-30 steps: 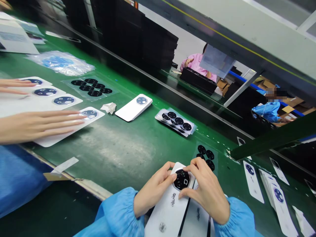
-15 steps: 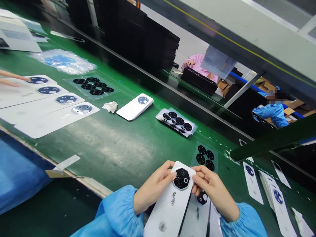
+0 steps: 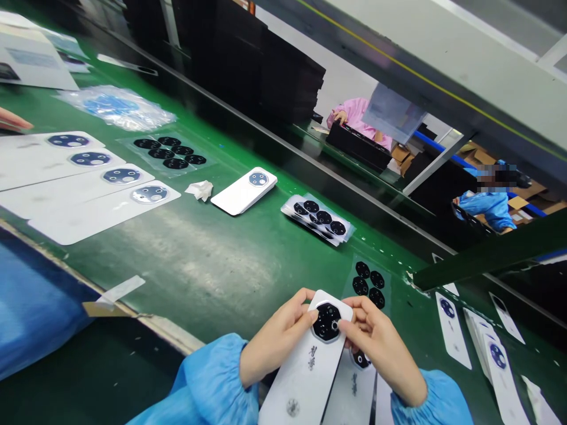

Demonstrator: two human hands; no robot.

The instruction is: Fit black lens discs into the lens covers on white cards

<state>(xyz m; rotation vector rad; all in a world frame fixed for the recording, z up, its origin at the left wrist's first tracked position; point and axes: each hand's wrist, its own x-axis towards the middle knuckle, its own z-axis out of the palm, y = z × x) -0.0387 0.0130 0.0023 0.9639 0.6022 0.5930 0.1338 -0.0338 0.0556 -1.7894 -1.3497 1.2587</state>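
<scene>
Both my hands grip the top end of a white phone-shaped panel (image 3: 297, 378) printed with dark characters. A black camera sticker (image 3: 326, 323) with ring marks sits near its top. My left hand (image 3: 277, 336) pinches the left edge, thumb on the sticker's rim. On the other side, my right hand (image 3: 376, 339) is closed at the right edge, its thumb over the sticker's lower right part. Beneath and to the right lies a second printed panel (image 3: 352, 389), partly hidden by the held one and my right hand.
A sheet of black stickers (image 3: 368, 284) lies beyond my hands, and stacked sticker sheets (image 3: 316, 218) farther back. White panels (image 3: 93, 206) line the left, near a co-worker's fingers (image 3: 13, 120). More panels (image 3: 500, 366) lie right. A green post (image 3: 487, 251) slants over the bench.
My right thumb has moved left from the panel's edge onto the black sticker. My left hand keeps its hold. The co-worker's fingers at the left have drawn back from the panels.
</scene>
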